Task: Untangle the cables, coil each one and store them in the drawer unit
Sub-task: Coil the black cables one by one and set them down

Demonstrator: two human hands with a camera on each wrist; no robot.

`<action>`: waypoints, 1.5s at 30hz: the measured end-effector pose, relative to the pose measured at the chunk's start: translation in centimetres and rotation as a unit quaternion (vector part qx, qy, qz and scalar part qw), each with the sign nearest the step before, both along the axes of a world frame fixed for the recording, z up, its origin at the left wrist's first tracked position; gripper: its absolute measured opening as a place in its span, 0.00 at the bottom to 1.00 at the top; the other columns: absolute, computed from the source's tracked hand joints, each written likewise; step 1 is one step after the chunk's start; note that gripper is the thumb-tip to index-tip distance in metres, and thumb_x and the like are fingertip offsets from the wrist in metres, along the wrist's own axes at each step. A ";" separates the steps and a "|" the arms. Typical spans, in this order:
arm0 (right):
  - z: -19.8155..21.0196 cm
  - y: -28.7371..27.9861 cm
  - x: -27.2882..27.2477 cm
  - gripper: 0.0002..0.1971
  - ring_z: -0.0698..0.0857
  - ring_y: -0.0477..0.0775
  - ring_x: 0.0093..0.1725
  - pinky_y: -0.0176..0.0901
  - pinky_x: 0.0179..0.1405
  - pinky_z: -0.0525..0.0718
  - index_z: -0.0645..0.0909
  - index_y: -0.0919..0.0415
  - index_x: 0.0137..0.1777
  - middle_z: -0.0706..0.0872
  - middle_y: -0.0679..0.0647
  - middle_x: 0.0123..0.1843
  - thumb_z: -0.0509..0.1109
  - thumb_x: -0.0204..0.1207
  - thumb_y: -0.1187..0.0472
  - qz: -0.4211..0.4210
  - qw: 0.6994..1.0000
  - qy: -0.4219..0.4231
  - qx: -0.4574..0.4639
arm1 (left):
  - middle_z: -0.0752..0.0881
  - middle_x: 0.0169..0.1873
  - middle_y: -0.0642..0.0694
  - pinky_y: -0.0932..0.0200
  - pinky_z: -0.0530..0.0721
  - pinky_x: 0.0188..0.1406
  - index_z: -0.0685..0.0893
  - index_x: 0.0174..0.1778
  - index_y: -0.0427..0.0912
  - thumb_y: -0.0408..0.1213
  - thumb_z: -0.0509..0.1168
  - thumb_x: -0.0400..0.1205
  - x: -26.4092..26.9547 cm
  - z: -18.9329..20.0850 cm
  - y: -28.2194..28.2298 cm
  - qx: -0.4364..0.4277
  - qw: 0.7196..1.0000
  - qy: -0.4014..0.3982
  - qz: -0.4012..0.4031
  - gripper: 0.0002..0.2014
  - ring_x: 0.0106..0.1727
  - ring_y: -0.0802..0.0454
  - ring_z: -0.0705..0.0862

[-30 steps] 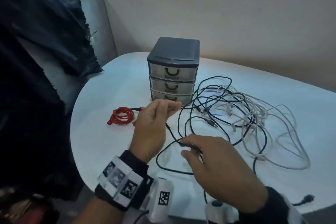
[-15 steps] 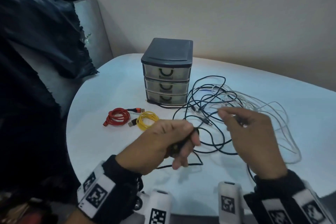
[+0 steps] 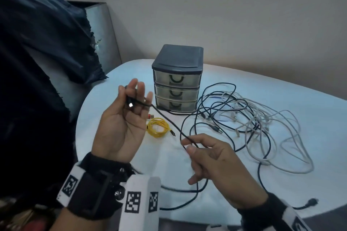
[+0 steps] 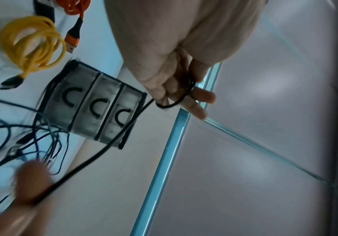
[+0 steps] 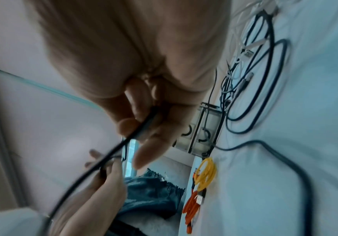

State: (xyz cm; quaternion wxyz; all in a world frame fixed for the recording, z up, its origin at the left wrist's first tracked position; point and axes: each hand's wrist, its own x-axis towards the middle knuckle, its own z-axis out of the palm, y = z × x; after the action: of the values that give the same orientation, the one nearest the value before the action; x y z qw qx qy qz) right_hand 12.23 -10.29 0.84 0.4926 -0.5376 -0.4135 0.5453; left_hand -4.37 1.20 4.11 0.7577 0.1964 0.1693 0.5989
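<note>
Behind my fingers, each wrist wears a black strap (image 3: 97, 191) with two silver screws, white bands printed with black square codes, and a white coded block (image 3: 139, 202).

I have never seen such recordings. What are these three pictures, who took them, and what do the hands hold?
There is no machine here: a person works with two bare hands and wears three cameras. One sits on the head and looks down at the table. One sits on each wrist, on the black bands with printed squares, and looks along the hand, so those two pictures appear tilted and partly blurred.

The left hand is raised, palm up, with the end of a black cable looped around its fingers. The right hand pinches the same cable lower down.

On the table stand a small drawer unit with three closed drawers, a coiled yellow cable, a coiled orange-red cable, and a tangle of black and white cables still to sort.
</note>
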 end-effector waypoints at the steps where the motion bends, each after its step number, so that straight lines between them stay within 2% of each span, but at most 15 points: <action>1: 0.1 -0.1 0.2 0.09 0.69 0.51 0.25 0.45 0.26 0.84 0.90 0.53 0.49 0.73 0.54 0.23 0.69 0.82 0.63 -0.006 1.000 -0.012 -0.006 | 0.88 0.40 0.53 0.58 0.88 0.58 0.90 0.45 0.39 0.41 0.57 0.89 -0.6 -0.2 0.5 0.006 1.000 0.009 0.020 0.17 0.50 0.59 0.91; 6: 1.6 -1.5 0.1 0.09 0.77 0.50 0.27 0.30 0.30 0.76 0.91 0.47 0.48 0.85 0.52 0.31 0.71 0.81 0.61 0.079 0.987 -0.136 0.037 | 0.92 0.39 0.52 0.62 0.85 0.55 0.85 0.53 0.43 0.37 0.56 0.91 -1.0 -1.9 0.7 0.111 0.950 0.266 0.121 0.12 0.57 0.53 0.90; 8: 2.3 -2.1 -0.5 0.10 0.82 0.58 0.34 0.40 0.38 0.83 0.91 0.41 0.49 0.89 0.59 0.38 0.72 0.80 0.59 0.100 0.980 -0.156 0.072 | 0.93 0.42 0.57 0.64 0.82 0.54 0.88 0.47 0.50 0.37 0.59 0.90 -0.2 -2.7 -0.1 0.227 0.838 0.477 0.137 0.13 0.56 0.56 0.90; 10: 3.0 -2.3 -0.6 0.08 0.82 0.49 0.30 0.33 0.35 0.79 0.91 0.43 0.47 0.89 0.52 0.35 0.72 0.77 0.57 0.060 0.978 -0.159 0.117 | 0.92 0.42 0.61 0.58 0.83 0.55 0.88 0.43 0.54 0.41 0.59 0.90 0.4 -3.3 -1.0 0.326 0.724 0.605 0.059 0.14 0.51 0.60 0.89; 12: 3.3 -2.0 0.3 0.08 0.86 0.40 0.32 0.24 0.37 0.78 0.92 0.46 0.42 0.91 0.42 0.36 0.72 0.76 0.59 -0.039 0.966 -0.191 0.169 | 0.91 0.37 0.57 0.46 0.83 0.56 0.87 0.40 0.55 0.45 0.58 0.90 0.2 -3.6 -1.5 0.355 0.677 0.641 -0.070 0.16 0.45 0.53 0.88; 14: 3.0 -1.3 2.0 0.09 0.87 0.35 0.36 0.20 0.37 0.78 0.91 0.48 0.43 0.91 0.38 0.38 0.74 0.77 0.64 -0.130 0.947 -0.235 0.175 | 0.89 0.29 0.50 0.43 0.82 0.59 0.88 0.38 0.55 0.47 0.57 0.89 0.0 -3.4 -2.2 0.340 0.711 0.574 -0.224 0.18 0.36 0.45 0.86; 17: 1.2 -0.4 3.4 0.07 0.76 0.39 0.21 0.23 0.23 0.71 0.92 0.52 0.42 0.87 0.51 0.33 0.76 0.77 0.63 -0.162 0.961 -0.202 0.101 | 0.73 0.19 0.53 0.54 0.85 0.54 0.90 0.42 0.46 0.49 0.65 0.86 0.0 -3.0 -3.1 0.273 0.820 0.372 -0.338 0.14 0.19 0.55 0.76; 21: -0.2 -0.3 2.4 0.09 0.75 0.37 0.20 0.24 0.21 0.70 0.91 0.50 0.50 0.82 0.42 0.25 0.70 0.81 0.61 -0.086 0.979 -0.175 0.052 | 0.73 0.21 0.55 0.59 0.88 0.50 0.91 0.43 0.39 0.45 0.71 0.80 0.6 -2.4 -2.2 0.107 0.955 0.099 -0.259 0.12 0.19 0.61 0.74; 24: -1.2 -0.6 1.4 0.12 0.74 0.36 0.23 0.24 0.26 0.69 0.88 0.42 0.59 0.79 0.41 0.24 0.66 0.85 0.58 -0.010 0.969 -0.245 0.041 | 0.80 0.30 0.51 0.58 0.90 0.53 0.92 0.45 0.35 0.39 0.59 0.85 0.9 -1.8 -1.7 0.009 0.992 0.032 -0.121 0.18 0.33 0.57 0.85; 27: -2.2 -1.3 -0.6 0.17 0.76 0.37 0.26 0.26 0.31 0.71 0.80 0.36 0.71 0.81 0.38 0.26 0.62 0.87 0.54 0.102 0.946 -0.305 0.043 | 0.87 0.35 0.47 0.58 0.89 0.57 0.84 0.60 0.30 0.37 0.57 0.84 1.6 -2.3 -2.0 0.011 0.996 0.039 -0.085 0.17 0.48 0.51 0.92; 30: -1.9 -2.0 -1.7 0.18 0.75 0.43 0.28 0.35 0.33 0.72 0.75 0.37 0.75 0.81 0.54 0.29 0.62 0.86 0.52 0.149 0.930 -0.331 0.065 | 0.92 0.39 0.47 0.59 0.88 0.60 0.83 0.58 0.32 0.36 0.57 0.85 2.0 -3.4 -2.2 0.070 0.980 0.175 -0.064 0.15 0.55 0.47 0.92; 33: -0.4 -2.2 -0.7 0.10 0.72 0.44 0.25 0.36 0.29 0.68 0.82 0.42 0.63 0.78 0.51 0.26 0.64 0.85 0.53 0.127 0.934 -0.322 0.090 | 0.94 0.45 0.55 0.59 0.83 0.67 0.89 0.47 0.38 0.35 0.57 0.90 2.0 -4.4 -2.5 0.227 0.862 0.453 -0.025 0.15 0.60 0.54 0.89; 36: 0.8 -2.3 0.8 0.06 0.78 0.45 0.27 0.43 0.31 0.78 0.85 0.45 0.53 0.85 0.47 0.31 0.66 0.83 0.52 0.075 0.935 -0.316 0.142 | 0.91 0.38 0.49 0.50 0.83 0.55 0.87 0.38 0.43 0.44 0.58 0.90 2.2 -4.9 -3.6 0.350 0.736 0.567 -0.122 0.19 0.46 0.54 0.89; 41: 1.7 -2.3 3.0 0.11 0.90 0.46 0.39 0.38 0.41 0.85 0.92 0.45 0.41 0.92 0.42 0.39 0.74 0.78 0.63 -0.024 0.952 -0.254 0.170 | 0.71 0.19 0.52 0.55 0.85 0.53 0.92 0.45 0.44 0.45 0.56 0.88 1.5 -3.4 -3.7 0.277 0.806 0.412 -0.322 0.20 0.21 0.49 0.78; 45: 1.7 -2.3 2.7 0.04 0.82 0.51 0.29 0.40 0.30 0.79 0.91 0.50 0.39 0.88 0.53 0.32 0.78 0.73 0.59 0.003 0.967 -0.222 0.122 | 0.71 0.18 0.49 0.68 0.81 0.46 0.93 0.43 0.46 0.48 0.63 0.84 0.0 -3.0 -2.7 0.305 0.763 0.417 -0.388 0.15 0.20 0.48 0.72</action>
State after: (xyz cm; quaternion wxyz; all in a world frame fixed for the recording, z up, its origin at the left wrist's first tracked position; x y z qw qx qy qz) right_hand 14.92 -12.56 2.55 0.4488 -0.5798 -0.5775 0.3590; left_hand -4.34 -1.48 1.08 0.6806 0.6961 0.1861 0.1329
